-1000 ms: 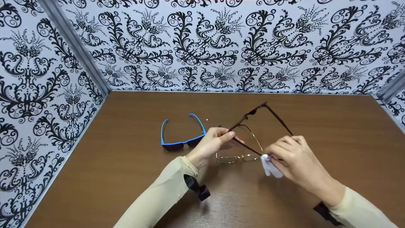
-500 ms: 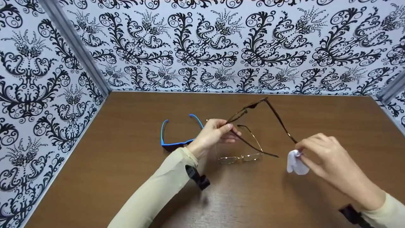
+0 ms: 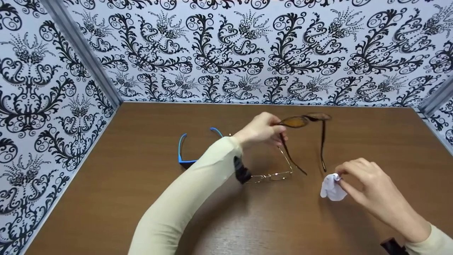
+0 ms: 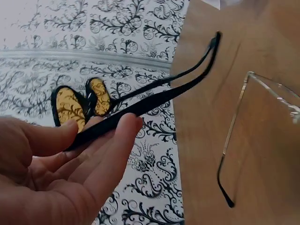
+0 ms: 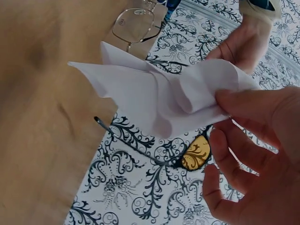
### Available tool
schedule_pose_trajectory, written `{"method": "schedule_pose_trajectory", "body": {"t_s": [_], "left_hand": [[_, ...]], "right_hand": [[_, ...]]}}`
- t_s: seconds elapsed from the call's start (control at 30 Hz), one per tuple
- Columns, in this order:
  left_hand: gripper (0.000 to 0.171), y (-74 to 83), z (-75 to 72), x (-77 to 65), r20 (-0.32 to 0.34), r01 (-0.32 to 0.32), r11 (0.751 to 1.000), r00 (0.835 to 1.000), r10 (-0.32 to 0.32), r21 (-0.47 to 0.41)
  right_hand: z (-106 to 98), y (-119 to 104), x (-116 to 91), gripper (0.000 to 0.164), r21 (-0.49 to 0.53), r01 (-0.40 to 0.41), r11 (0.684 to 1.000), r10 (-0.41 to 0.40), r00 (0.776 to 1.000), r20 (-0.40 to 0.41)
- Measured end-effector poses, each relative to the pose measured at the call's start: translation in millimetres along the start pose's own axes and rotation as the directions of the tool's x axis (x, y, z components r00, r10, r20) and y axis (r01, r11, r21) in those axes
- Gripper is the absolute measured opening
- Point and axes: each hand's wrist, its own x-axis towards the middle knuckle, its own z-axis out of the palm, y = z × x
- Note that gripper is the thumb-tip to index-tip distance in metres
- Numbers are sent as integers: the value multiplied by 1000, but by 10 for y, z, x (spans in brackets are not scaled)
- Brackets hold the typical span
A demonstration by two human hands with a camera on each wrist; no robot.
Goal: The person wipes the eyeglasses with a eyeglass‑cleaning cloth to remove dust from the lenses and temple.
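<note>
My left hand pinches dark-framed sunglasses at the hinge end of one temple. Their amber lenses face away, and both temples stand unfolded above the table. In my right hand a small white cloth is pinched between thumb and fingers, hanging in soft folds. The right wrist view shows the cloth partly covering the sunglasses behind it. Below the left wrist lie thin gold-framed eyeglasses, temples open, partly hidden by the wrist strap.
Blue-framed sunglasses lie left of the gold pair, largely hidden behind the left sleeve. The brown wooden table meets patterned wall panels at the back and left.
My left hand has moved forward and right, turning the sunglasses so their lenses face the back wall. The right hand has drawn the cloth away from the temple, to the right.
</note>
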Motion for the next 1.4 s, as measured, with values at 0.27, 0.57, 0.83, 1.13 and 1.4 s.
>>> {"method": "schedule_pose_trajectory", "body": {"t_s": [0.27,0.57,0.83,1.13,1.4], "left_hand": [[15,207,228,153,79,-177,806,984,160,565],[19,378,548,292,163,-233,561,971,174,795],[19,221,778,252,323,-321,378,944,60,868],[25,-65,915,214,435,-436,174,899,47,883],[25,-211,996,214,460,-460,59,888,25,886]], "right_hand": [[34,20,-74,50,53,-49,997,53,995,-88],[57,30,-131,46,88,-52,995,61,993,-105],[71,46,-191,51,71,-50,996,58,992,-112],[52,54,-240,48,132,-69,989,85,990,-113],[43,56,-253,44,151,-86,985,101,990,-96]]}}
